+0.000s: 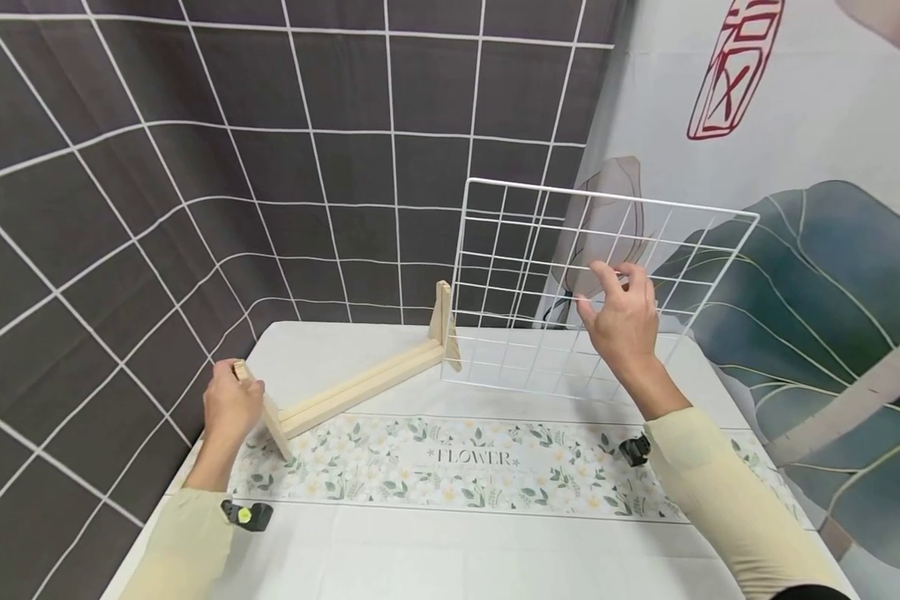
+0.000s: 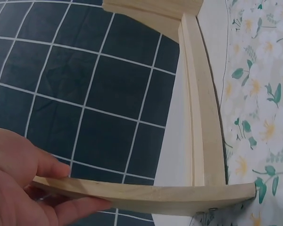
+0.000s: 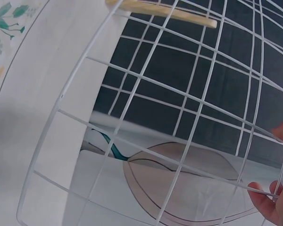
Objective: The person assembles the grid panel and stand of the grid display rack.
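The left hand [image 1: 232, 404] pinches the top of the near upright of a pale wooden stand [image 1: 363, 390]. In the left wrist view, thumb and fingers of the left hand [image 2: 19, 183] lie on either side of that upright [image 2: 155, 195], and a long crossbar [image 2: 210, 122] runs from it to the far upright [image 1: 442, 321]. A white wire grid panel [image 1: 607, 197] stands tilted at the right, its left edge beside the far upright. With curled fingers, the right hand [image 1: 626, 321] holds the panel's wires near its middle. Fingertips of the right hand [image 3: 269, 207] show at the right wrist view's edge.
A white table [image 1: 390, 550] carries a floral runner [image 1: 487, 487] printed FLOWER. Behind hangs a dark grid-patterned curtain [image 1: 345, 167], and at the right a white cloth with large leaf prints [image 1: 832, 292]. Both wrists wear small black devices.
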Available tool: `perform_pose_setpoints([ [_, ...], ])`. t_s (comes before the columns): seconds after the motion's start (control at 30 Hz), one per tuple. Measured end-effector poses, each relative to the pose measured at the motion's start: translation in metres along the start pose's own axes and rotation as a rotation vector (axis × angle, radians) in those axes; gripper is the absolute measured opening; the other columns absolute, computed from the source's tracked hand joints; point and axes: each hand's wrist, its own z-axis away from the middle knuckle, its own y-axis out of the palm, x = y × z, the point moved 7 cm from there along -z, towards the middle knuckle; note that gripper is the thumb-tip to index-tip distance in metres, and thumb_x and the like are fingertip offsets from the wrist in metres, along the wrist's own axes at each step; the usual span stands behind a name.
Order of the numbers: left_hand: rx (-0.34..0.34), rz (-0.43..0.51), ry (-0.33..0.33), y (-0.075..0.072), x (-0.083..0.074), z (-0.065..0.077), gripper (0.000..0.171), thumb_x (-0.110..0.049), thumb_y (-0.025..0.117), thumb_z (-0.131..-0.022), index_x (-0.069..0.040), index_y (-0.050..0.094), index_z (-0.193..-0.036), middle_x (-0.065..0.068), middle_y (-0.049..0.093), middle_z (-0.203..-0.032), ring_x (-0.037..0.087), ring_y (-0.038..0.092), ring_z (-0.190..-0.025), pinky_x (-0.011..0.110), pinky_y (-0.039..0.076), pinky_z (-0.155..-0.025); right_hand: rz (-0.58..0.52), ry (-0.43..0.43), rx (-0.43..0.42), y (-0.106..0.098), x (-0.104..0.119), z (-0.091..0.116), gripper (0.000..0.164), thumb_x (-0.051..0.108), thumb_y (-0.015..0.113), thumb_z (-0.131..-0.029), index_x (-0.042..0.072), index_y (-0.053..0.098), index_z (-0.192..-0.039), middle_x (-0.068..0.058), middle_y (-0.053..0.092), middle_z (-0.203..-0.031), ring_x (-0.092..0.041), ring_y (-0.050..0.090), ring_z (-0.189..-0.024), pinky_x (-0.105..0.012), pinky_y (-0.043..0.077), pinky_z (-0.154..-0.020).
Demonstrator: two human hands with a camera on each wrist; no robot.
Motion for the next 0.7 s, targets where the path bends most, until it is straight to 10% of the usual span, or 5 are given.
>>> perform_pose_setpoints([
  [0.7, 0.106, 0.052, 0.148, 0.038, -0.031, -0.023, 0.054, -0.008, 0.052, -0.098, 0.001, 0.038, -0.149, 0.035, 0.052, -0.142, 0.05, 0.054, -0.13, 0.057, 0.045, -0.11, -0.012, -0.016, 0.013, 0.008, 0.005, 0.005, 0.049, 0.015, 0.077, -0.087, 0.017, 0.06, -0.133, -0.025, 0.052, -0.128, -0.045, 0.057, -0.098, -0.056, 0.05, -0.064],
])
